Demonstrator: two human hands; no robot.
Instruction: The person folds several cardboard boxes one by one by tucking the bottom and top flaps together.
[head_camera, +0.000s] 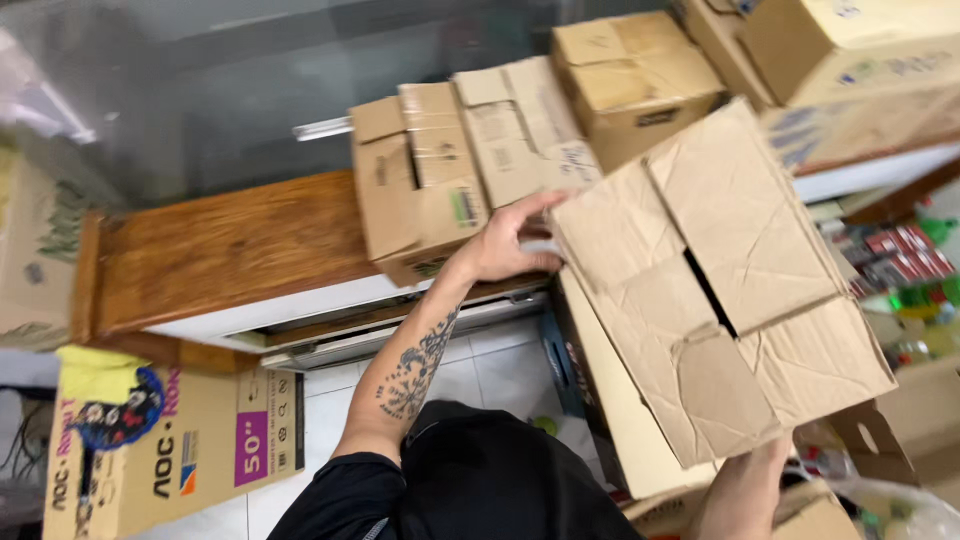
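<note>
The large cardboard box (720, 290) in the hands is plain creased tan with a dark slit between its flaps. The left hand (505, 245) joins a forearm patterned with dark grey floral tattoo work, above a black sleeve (340, 500). The wooden counter (225, 245) is warm orange-brown with streaked grain over a white edge. The boxes (470, 160) at its right end are tan with paler tape strips. The flat carton (170, 450) at the lower left is tan with a magenta patch, orange lettering and a yellow cloth. The floor tiles (500, 375) are white.
</note>
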